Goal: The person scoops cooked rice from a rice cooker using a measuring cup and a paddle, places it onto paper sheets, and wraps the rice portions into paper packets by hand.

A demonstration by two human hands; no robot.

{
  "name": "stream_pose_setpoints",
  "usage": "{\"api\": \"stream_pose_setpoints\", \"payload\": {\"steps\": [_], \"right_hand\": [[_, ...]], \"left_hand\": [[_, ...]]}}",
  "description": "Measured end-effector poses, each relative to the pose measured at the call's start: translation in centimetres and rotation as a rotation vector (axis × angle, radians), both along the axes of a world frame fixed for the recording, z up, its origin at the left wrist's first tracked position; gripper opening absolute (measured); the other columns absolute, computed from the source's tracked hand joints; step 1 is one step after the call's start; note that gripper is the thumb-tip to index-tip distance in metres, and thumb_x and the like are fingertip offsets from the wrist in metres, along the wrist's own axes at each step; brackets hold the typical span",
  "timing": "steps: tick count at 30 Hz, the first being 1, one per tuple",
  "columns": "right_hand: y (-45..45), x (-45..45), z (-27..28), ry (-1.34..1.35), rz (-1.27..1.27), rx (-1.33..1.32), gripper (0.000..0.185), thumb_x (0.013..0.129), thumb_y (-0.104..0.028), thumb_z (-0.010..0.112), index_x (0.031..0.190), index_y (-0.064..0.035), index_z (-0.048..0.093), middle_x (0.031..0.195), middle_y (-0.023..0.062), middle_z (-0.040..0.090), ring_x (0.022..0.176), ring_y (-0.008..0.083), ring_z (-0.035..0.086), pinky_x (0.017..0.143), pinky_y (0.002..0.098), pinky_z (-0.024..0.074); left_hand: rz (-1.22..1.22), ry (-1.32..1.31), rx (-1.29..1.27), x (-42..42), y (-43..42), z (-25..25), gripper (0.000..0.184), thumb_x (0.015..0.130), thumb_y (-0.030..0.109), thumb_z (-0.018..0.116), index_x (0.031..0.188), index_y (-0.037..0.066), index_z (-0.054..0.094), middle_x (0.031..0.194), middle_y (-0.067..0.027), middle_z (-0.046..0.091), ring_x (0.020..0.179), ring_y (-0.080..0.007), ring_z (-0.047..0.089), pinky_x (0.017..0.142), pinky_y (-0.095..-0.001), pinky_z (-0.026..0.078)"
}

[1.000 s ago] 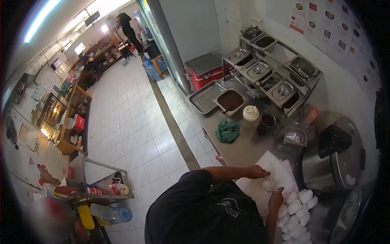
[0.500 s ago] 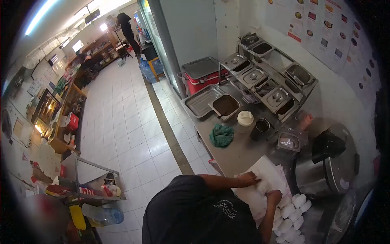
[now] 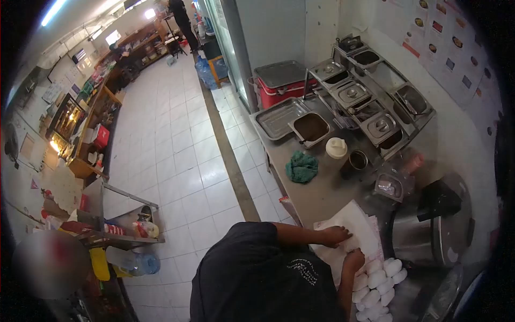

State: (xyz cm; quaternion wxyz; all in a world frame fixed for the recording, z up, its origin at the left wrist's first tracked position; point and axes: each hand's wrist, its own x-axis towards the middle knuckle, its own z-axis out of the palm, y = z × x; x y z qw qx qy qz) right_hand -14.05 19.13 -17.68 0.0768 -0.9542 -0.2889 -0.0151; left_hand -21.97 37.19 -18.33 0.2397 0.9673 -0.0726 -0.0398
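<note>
My left hand (image 3: pixel 337 236) is over a stack of white paper sheets (image 3: pixel 351 217), its fingers closed on the paper. Close by, nearer the bottom of the view, my right hand (image 3: pixel 353 261) is closed with its fingertips also at the paper. A pale fold or lump shows between the two hands, but what is inside it cannot be made out. Several white paper-wrapped bundles (image 3: pixel 377 280) lie heaped beside my right wrist, on the steel table (image 3: pixel 316 206).
Further along stand a green cloth (image 3: pixel 302 167), a white-lidded container (image 3: pixel 336 147), a dark cup (image 3: pixel 354 162) and a steel pan (image 3: pixel 310 129). A rack of lidded steel pans (image 3: pixel 380 124) lines the wall. A large pot (image 3: pixel 416 233) stands right. Another person (image 3: pixel 184 24) is far back.
My hands have shifted slightly over the paper, and the pale lump between them shows less. The camera view has tilted, so the table contents sit a little further right.
</note>
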Motion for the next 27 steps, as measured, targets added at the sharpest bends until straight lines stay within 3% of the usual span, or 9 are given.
{"api": "stream_pose_setpoints", "payload": {"steps": [4,7,11,14,18,21,24,26,27], "right_hand": [[-0.2,-0.6,2.1,-0.002,0.026,-0.035,0.011,0.08,-0.01,0.06,0.075,-0.0023,0.065,0.076,0.0194,0.067,0.071,0.0369,0.066,0.066,0.0465,0.0514],[-0.1,-0.8,2.3,0.08,0.01,0.087,0.012,0.08,-0.011,0.06,0.074,-0.0021,0.065,0.077,0.0194,0.067,0.073,0.0377,0.066,0.067,0.0469,0.0511],[-0.7,-0.2,0.8,0.091,0.082,0.133,0.012,0.079,-0.01,0.06,0.073,-0.0013,0.065,0.076,0.0202,0.067,0.074,0.0383,0.066,0.067,0.0467,0.051],[-0.4,0.5,0.4,0.14,0.17,0.072,0.009,0.077,-0.008,0.061,0.073,-0.0003,0.065,0.076,0.0207,0.067,0.076,0.0393,0.066,0.069,0.0461,0.0515],[0.4,1.7,0.9,0.086,0.165,-0.072,0.006,0.075,-0.004,0.063,0.073,0.0013,0.063,0.076,0.0201,0.067,0.076,0.0408,0.065,0.071,0.0461,0.052],[-0.9,3.0,-2.1,0.188,0.108,-0.02,0.019,0.088,-0.012,0.054,0.091,0.0042,0.063,0.084,0.0195,0.067,0.082,0.0402,0.064,0.071,0.0452,0.0506],[-1.3,1.2,0.3,0.221,0.029,0.47,0.046,0.083,-0.001,0.055,0.128,0.0048,0.047,0.101,0.0252,0.064,0.094,0.0366,0.064,0.083,0.0409,0.0497],[-1.6,1.0,-2.3,0.332,-0.047,0.844,0.05,0.09,0.002,0.045,0.14,0.0021,0.039,0.129,0.0174,0.055,0.109,0.0245,0.057,0.091,0.0348,0.0461],[-1.4,0.6,0.2,0.479,-0.133,0.919,0.051,0.088,0.0,0.045,0.139,0.0005,0.04,0.129,0.016,0.052,0.109,0.0221,0.053,0.095,0.0336,0.0426]], "left_hand": [[0.054,0.06,0.026,0.9,-0.7,-1.5,0.07,0.081,0.026,0.067,0.135,-0.01,0.04,0.109,-0.0179,0.062,0.111,-0.0321,0.054,0.095,-0.0405,0.044],[0.17,-0.121,0.424,2.3,-2.8,-1.1,0.066,0.084,0.022,0.062,0.136,-0.011,0.04,0.11,-0.0166,0.063,0.106,-0.0287,0.056,0.093,-0.0368,0.042],[0.263,-0.039,0.559,4.9,-5.6,-2.2,0.059,0.082,0.019,0.062,0.132,-0.008,0.046,0.103,-0.0156,0.064,0.104,-0.0284,0.057,0.088,-0.0369,0.045],[0.3,0.378,0.192,6.4,-4.9,-0.4,0.052,0.078,0.018,0.068,0.123,-0.002,0.053,0.104,-0.0163,0.062,0.102,-0.0304,0.059,0.078,-0.0395,0.052],[0.362,0.302,0.212,6.0,-4.9,-0.3,0.05,0.08,0.021,0.068,0.123,0.003,0.05,0.109,-0.017,0.059,0.1,-0.0315,0.061,0.073,-0.0417,0.055],[0.381,0.197,-0.033,5.7,-4.8,-1.7,0.067,0.072,0.008,0.071,0.133,0.004,0.042,0.127,-0.0246,0.051,0.11,-0.0434,0.057,0.088,-0.048,0.051],[0.144,0.094,-0.201,4.9,-4.1,-6.0,0.094,0.074,0.0,0.062,0.146,-0.012,0.004,0.15,-0.0389,0.007,0.137,-0.0555,0.014,0.114,-0.0529,0.019],[0.116,-0.067,-0.524,4.1,-3.3,-0.8,0.077,0.07,-0.01,0.048,0.139,-0.015,0.015,0.145,-0.0329,0.019,0.138,-0.0495,0.014,0.116,-0.051,0.007],[-0.006,-0.683,-0.421,5.3,-3.9,-4.2,0.079,0.062,-0.008,0.054,0.134,-0.017,0.023,0.132,-0.0347,0.03,0.125,-0.0515,0.028,0.112,-0.0539,0.017]]}}
